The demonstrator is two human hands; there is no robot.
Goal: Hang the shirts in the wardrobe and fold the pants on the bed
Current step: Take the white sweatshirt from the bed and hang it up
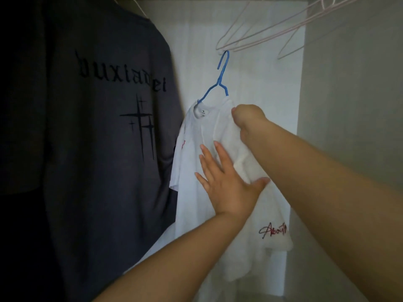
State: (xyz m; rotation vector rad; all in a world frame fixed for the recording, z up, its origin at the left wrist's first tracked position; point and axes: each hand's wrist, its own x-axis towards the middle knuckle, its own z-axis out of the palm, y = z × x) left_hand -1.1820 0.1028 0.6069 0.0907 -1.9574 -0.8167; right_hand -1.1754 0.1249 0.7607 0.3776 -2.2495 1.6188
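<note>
right hand (246, 120) grips white shirt's (189, 171) shoulder on blue hanger (219, 81); left hand (229, 184) flat, open: seat shoulder squarely, then release.

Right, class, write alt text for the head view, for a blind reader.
Two hands hold a white T-shirt on a blue hanger inside a wardrobe: the right hand grips its shoulder, the left hand lies flat on the cloth. A dark grey T-shirt hangs to its left.

Black Gothic lettering, apparently "buxiadet", ran across the grey T-shirt (98, 138) at left; red script beginning "About" sat low on the white T-shirt (187, 162).
</note>
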